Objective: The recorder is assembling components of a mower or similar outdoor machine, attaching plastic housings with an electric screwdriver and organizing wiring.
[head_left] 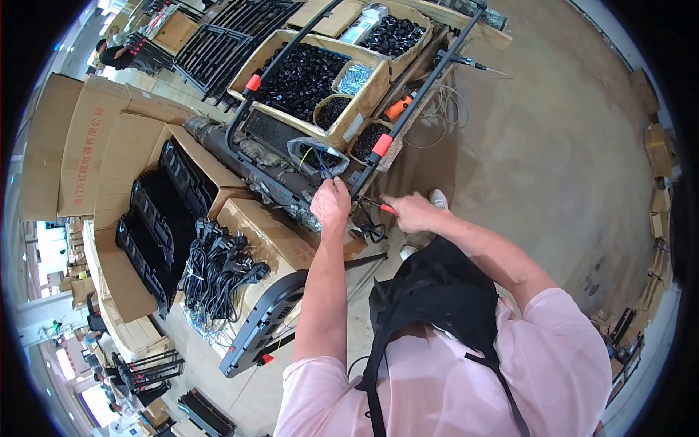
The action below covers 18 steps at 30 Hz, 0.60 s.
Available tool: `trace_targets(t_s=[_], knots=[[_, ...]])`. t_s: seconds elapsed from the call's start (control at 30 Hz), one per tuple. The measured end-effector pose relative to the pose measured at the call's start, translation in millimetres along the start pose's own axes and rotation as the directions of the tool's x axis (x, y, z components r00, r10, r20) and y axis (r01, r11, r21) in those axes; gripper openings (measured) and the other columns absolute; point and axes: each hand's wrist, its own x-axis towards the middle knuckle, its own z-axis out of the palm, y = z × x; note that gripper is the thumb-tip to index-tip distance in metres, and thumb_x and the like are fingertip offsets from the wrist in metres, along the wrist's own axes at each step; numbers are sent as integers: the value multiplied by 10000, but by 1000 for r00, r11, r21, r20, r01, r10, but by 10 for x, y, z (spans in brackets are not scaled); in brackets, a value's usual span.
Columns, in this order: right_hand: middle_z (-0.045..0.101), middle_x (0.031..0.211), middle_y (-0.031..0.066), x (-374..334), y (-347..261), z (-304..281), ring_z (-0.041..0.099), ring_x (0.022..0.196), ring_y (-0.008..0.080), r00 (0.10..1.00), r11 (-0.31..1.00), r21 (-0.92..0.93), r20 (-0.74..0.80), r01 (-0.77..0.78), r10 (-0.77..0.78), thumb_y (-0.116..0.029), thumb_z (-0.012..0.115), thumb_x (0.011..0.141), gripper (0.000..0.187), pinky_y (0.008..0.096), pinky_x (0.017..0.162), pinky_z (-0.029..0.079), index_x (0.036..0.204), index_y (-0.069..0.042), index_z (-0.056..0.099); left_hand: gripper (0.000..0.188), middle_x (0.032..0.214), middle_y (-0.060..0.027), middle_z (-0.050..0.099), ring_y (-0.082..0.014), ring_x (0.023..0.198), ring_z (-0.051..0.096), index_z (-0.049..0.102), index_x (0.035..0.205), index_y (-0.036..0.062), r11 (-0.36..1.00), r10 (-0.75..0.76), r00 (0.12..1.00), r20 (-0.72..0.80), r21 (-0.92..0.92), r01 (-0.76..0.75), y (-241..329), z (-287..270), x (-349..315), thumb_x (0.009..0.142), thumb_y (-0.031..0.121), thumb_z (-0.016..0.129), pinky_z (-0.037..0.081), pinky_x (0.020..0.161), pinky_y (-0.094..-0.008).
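We have the black frame assembly (277, 156) lying across the cartons, wooden crates of black parts (306, 73) behind it. Left hand (331, 202) is fisted around the wire bundle (320, 162) at the frame's open housing. Right hand (411, 213) is closed on an orange-handled tool (384, 209), probably a cutter; tip hidden. Risk: nicking the wrong wire or our left fingers, since both hands crowd one spot.

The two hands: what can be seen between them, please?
In the head view, between the left hand and the right hand lie the lower end of a black frame tube and a red-handled tool.
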Motion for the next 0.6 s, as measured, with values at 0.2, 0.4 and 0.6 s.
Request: trace_targets(t_s=[0.2,0.4,0.6], knots=[[683,1224,318,-225,-62,-351,667,1171,442,986,974,179,112,-142,123,-25,551,859,581,509,1014,507,1439,-4,538,430,917,-261,737,-474,879,707,727,884,20,998,-43,999,-21,-36,42,23,-28,18,1030,364,514,536,807,-574],[702,1163,264,248,349,-281,669,1140,422,932,933,87,131,-349,337,-286,641,887,393,512,975,526,1172,-16,674,424,902,-255,731,-475,881,706,710,869,43,998,-50,998,-27,-35,49,62,-12,46,1028,386,518,536,791,-574],[703,1083,220,1399,1003,687,687,1048,357,978,881,450,-70,-145,197,-371,739,860,535,484,943,530,1250,-34,597,353,875,-227,727,-447,817,715,690,850,53,995,-81,997,-17,-51,80,148,-78,43,995,356,582,555,743,-552]])
